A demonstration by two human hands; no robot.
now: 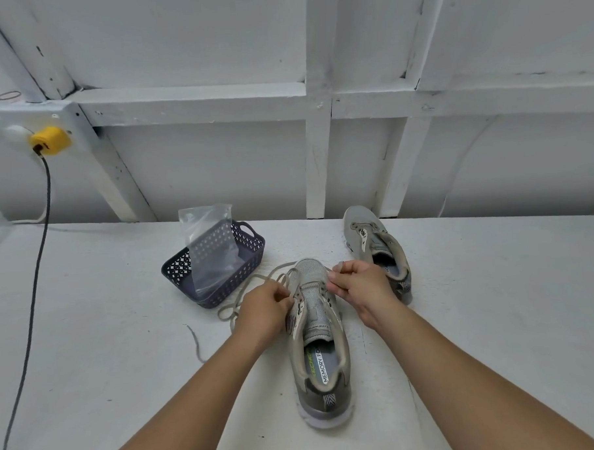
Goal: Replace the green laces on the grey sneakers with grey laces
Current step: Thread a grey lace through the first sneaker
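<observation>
Head cam: near sneaker [319, 339] btwn 2 hands, left hand [266, 306] & right hand [358, 283] each pinching grey lace [254, 288].

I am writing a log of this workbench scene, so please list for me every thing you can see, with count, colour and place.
Near sneaker: 1, grey, middle of the white table, toe pointing away.
Far sneaker: 1, grey, behind and right of the near one, no lace visible.
Lace: 1, grey, threaded at the near sneaker's toe end, loose loops lying to its left.
Basket: 1, dark grey-blue, left of the sneakers.
Plastic bag: 1, clear, standing in the basket.
Plug: 1, yellow, on the wall at left, dark cable hanging down.
Left hand: pinches the lace at the near sneaker's left side.
Right hand: pinches the lace end at the right side.
</observation>
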